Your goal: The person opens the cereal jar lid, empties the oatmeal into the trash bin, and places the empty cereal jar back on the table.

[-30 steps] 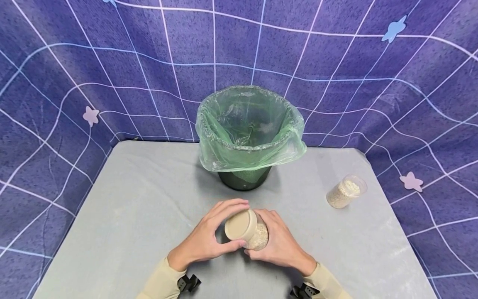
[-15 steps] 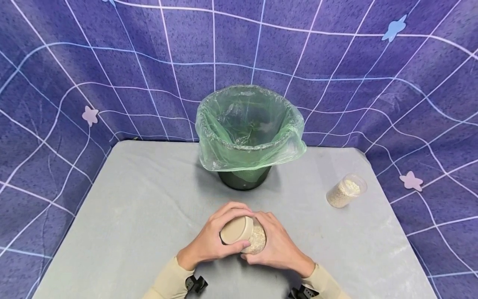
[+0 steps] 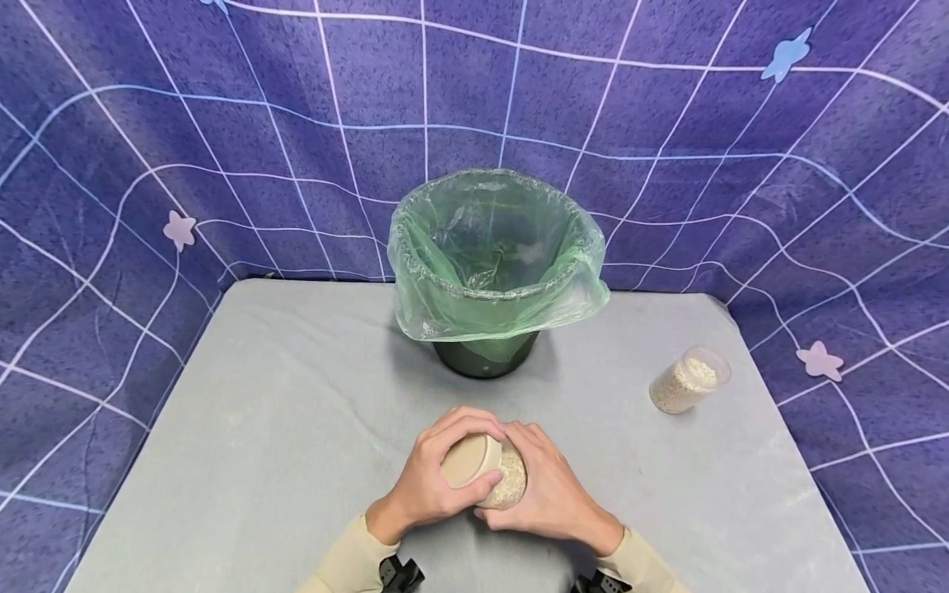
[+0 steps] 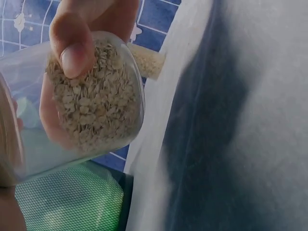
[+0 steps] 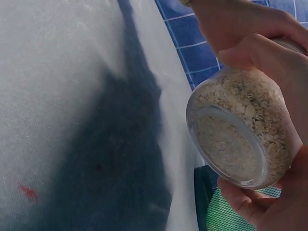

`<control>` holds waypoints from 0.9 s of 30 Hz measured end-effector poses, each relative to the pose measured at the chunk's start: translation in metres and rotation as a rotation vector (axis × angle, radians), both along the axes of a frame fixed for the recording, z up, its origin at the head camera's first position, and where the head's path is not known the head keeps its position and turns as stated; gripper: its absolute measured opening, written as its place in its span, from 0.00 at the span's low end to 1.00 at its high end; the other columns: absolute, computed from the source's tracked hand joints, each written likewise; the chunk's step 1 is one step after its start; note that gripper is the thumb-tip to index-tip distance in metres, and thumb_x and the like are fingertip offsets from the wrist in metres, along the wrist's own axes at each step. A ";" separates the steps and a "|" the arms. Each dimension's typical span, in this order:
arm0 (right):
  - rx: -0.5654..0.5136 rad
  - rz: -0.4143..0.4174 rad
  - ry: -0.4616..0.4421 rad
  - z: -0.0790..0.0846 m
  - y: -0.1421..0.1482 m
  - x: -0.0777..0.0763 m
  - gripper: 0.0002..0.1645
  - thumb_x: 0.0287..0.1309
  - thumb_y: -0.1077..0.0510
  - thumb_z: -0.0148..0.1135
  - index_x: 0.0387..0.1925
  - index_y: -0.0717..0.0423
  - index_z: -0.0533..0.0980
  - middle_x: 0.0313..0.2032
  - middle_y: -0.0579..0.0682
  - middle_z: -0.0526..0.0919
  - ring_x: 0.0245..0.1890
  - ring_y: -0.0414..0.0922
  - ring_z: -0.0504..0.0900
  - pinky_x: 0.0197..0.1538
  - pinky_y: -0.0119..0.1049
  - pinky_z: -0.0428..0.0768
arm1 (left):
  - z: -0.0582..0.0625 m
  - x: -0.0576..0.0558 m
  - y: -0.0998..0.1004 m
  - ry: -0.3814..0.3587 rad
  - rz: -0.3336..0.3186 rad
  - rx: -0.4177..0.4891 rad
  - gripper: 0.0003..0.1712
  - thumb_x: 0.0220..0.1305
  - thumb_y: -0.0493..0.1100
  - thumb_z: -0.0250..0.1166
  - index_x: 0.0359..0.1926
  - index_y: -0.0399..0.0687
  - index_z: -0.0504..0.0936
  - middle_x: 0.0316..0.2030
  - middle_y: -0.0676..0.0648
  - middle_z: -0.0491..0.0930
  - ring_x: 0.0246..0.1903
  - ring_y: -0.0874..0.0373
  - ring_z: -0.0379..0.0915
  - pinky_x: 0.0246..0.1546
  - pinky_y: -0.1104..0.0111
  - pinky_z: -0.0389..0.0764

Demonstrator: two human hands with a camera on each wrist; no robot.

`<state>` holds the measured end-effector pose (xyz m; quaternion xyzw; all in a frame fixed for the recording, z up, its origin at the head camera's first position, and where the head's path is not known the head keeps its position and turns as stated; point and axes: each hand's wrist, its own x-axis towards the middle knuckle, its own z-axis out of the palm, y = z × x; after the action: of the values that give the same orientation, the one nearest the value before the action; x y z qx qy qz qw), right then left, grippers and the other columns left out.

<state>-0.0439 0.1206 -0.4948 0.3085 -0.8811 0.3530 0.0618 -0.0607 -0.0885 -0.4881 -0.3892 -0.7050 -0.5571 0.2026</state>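
A clear plastic jar (image 3: 507, 484) part filled with oat flakes is tilted between both hands, its beige lid (image 3: 467, 459) facing left. My left hand (image 3: 437, 478) grips the lid, fingers over the top and thumb along the lower edge. Around the jar's body curls my right hand (image 3: 547, 486). In the left wrist view the oat flakes (image 4: 98, 101) lie toward the jar's base, with bare clear wall near the lid. The right wrist view shows the jar's round base (image 5: 231, 147), raised over the table.
Behind the hands stands a dark mesh bin (image 3: 485, 358) lined with a green plastic bag (image 3: 497, 309). A second clear jar of oat flakes (image 3: 685, 381), without a lid, stands at the right on the grey-covered table (image 3: 282, 428). A purple curtain (image 3: 311, 148) surrounds the table.
The jar and both hands have shifted slightly down. My left hand has turned around the lid and its wrist has moved right, closer to the right hand. Bin and second jar stay put.
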 end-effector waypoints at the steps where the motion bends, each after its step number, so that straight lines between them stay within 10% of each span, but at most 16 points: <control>1: -0.004 0.001 -0.001 0.000 0.000 0.000 0.55 0.36 0.35 0.86 0.67 0.41 0.71 0.51 0.33 0.79 0.49 0.36 0.76 0.54 0.37 0.77 | 0.000 0.000 0.000 0.001 0.002 0.005 0.25 0.56 0.42 0.78 0.55 0.46 0.84 0.51 0.47 0.85 0.52 0.52 0.81 0.58 0.62 0.78; 17: -0.204 0.074 -0.152 -0.002 -0.004 0.002 0.54 0.39 0.49 0.87 0.69 0.40 0.69 0.55 0.38 0.79 0.51 0.37 0.81 0.56 0.37 0.82 | 0.003 0.001 0.004 0.032 -0.002 0.033 0.24 0.52 0.40 0.79 0.51 0.44 0.85 0.48 0.46 0.86 0.50 0.51 0.82 0.57 0.63 0.79; 27: -0.212 0.005 -0.253 -0.003 -0.007 0.007 0.56 0.35 0.36 0.91 0.67 0.32 0.70 0.55 0.34 0.80 0.52 0.36 0.82 0.56 0.38 0.82 | 0.003 0.003 0.006 0.037 0.008 0.042 0.23 0.51 0.38 0.78 0.50 0.43 0.85 0.46 0.47 0.86 0.49 0.52 0.82 0.55 0.63 0.78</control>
<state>-0.0371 0.1137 -0.4975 0.2555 -0.8388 0.4803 -0.0182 -0.0578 -0.0822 -0.4849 -0.3923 -0.6909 -0.5635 0.2262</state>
